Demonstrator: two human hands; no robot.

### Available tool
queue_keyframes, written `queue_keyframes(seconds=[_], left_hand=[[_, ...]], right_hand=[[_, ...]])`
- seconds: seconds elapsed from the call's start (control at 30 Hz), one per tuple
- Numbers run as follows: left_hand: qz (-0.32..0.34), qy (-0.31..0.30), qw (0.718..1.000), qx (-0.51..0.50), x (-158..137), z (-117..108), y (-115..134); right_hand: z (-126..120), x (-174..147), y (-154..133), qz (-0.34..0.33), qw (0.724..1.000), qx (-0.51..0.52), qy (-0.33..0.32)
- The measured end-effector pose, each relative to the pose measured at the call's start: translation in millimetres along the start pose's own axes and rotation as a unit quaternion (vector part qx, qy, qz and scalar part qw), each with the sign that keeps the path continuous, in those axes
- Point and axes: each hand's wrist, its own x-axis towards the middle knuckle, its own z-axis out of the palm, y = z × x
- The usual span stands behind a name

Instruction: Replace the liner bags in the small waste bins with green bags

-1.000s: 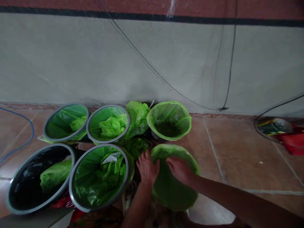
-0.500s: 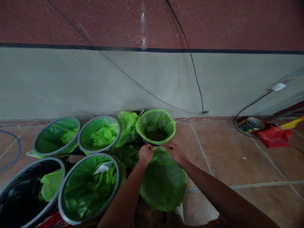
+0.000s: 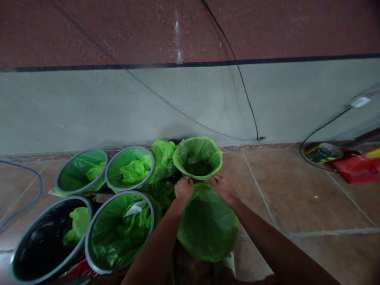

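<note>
A small bin lined with a green plastic bag (image 3: 208, 223) stands on the floor right below me. My left hand (image 3: 183, 188) grips the bag at the far left of the rim. My right hand (image 3: 223, 187) grips it at the far right of the rim. Both hands sit just in front of another green-lined bin (image 3: 198, 157) by the wall.
Several grey-rimmed bins with green liners (image 3: 119, 227) (image 3: 130, 168) (image 3: 80, 172) cluster on the left; one (image 3: 47, 237) has a black liner. A loose green bag (image 3: 164, 156) lies between them. Cables run down the wall; red items (image 3: 356, 166) lie at the far right on the tiled floor.
Both hands moved from the near middle of the bag to the far side of the rim. The camera tilted up, then shifted slightly.
</note>
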Motion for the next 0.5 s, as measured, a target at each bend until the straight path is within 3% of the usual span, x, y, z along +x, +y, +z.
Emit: queue_keyframes(seconds=[0.1, 0.2, 0.3, 0.4, 0.5], left_hand=[[0.106, -0.027, 0.991, 0.073, -5.6, 7.6, -2.0], [0.099, -0.11, 0.982, 0.115, -7.5, 19.1, -8.9], [0.079, -0.135, 0.98, 0.12, -7.7, 21.9, -14.0], [0.069, -0.119, 0.98, 0.142, -11.2, 11.5, -13.2], [0.068, -0.037, 0.986, 0.147, -25.9, -3.9, -9.4]], right_hand=[[7.6, -10.0, -0.7, -0.062, 0.996, -0.047, -0.045], [14.4, -16.2, 2.7, -0.074, 0.991, -0.083, -0.071], [11.0, -17.8, 6.7, -0.074, 0.989, -0.091, -0.094], [-2.3, -20.4, 7.4, -0.068, 0.988, -0.1, -0.1], [-13.9, -31.6, 2.4, -0.056, 0.99, -0.129, -0.024]])
